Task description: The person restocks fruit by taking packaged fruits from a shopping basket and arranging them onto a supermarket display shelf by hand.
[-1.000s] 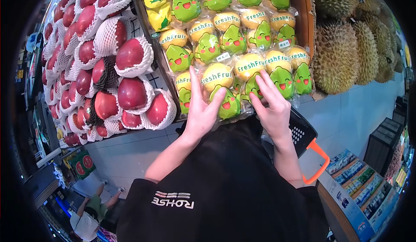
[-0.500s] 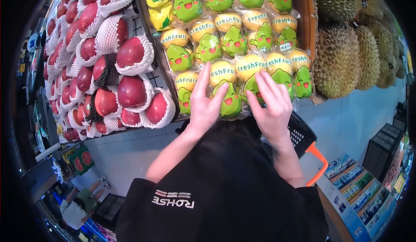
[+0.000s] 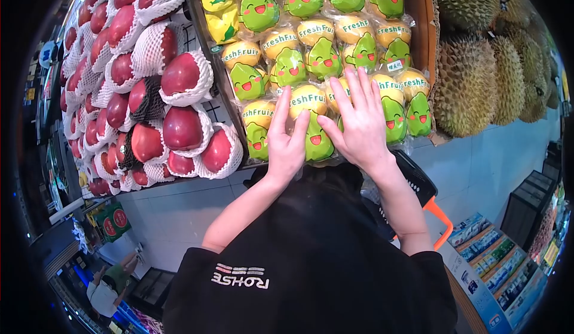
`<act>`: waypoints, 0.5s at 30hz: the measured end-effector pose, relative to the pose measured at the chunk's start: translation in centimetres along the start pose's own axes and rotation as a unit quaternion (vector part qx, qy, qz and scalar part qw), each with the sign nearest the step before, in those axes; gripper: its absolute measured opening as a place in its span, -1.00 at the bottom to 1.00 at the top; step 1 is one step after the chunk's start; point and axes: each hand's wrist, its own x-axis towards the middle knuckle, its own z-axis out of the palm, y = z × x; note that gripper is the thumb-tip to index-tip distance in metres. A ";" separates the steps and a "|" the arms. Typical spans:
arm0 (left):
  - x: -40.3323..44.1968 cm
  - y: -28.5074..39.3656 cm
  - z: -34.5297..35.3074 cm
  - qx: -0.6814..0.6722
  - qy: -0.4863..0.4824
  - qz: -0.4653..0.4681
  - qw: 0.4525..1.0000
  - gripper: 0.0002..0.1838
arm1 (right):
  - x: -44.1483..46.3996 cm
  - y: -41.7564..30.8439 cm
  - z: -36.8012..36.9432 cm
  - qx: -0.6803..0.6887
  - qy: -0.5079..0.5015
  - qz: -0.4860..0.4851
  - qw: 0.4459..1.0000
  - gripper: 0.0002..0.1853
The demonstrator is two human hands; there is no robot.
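Observation:
Bagged yellow fruits lie in rows in a box, each in a clear wrapper printed "FreshFruit" with a green smiling cartoon. My left hand rests at the front row, on the left side of one bagged fruit, with thumb and fingers apart. On the neighbouring bagged fruit to the right lies my right hand, palm down and fingers spread, covering most of it. Both hands are open, and the thumbs flank the fruit between them. What lies under the right palm is hidden.
Red round fruits in white foam nets fill the stand at left. Spiky durians are piled at right. A black basket with an orange handle is below right. Behind me, a person is at lower left.
My right hand has shifted slightly left and turned flatter, its fingers spreading over the bagged fruit. My left hand has stayed nearly in place.

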 end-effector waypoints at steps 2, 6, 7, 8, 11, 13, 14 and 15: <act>0.2 0.1 -0.3 0.015 -0.004 -0.006 1.000 -0.36 | 0.1 0.0 -0.1 0.000 0.001 -0.002 1.000 -0.39; 0.3 0.6 -0.8 0.018 -0.004 -0.031 0.999 -0.33 | 0.0 0.5 0.2 -0.005 0.016 -0.017 1.000 -0.45; 0.1 1.2 -0.6 -0.037 -0.004 -0.033 0.999 -0.30 | 0.0 0.6 0.1 -0.003 0.013 -0.019 1.000 -0.46; -0.1 2.0 -0.6 -0.075 -0.017 -0.071 0.995 -0.26 | 0.0 0.7 0.0 0.000 0.011 -0.021 1.000 -0.47; -0.9 1.3 -1.0 -0.059 -0.039 -0.023 0.997 -0.21 | 0.1 1.2 -0.4 0.029 0.005 -0.031 0.999 -0.50; -1.5 1.5 -1.3 -0.034 -0.056 -0.012 0.998 -0.19 | 0.0 1.6 -0.5 0.052 -0.007 -0.038 0.998 -0.50; -1.6 1.1 -1.5 -0.004 -0.069 0.005 0.998 -0.18 | 0.0 1.8 -0.6 0.054 -0.017 -0.041 0.998 -0.50; -1.8 0.4 -1.8 0.026 -0.081 0.021 0.996 -0.17 | 0.0 2.0 -0.7 0.057 -0.027 -0.045 0.997 -0.49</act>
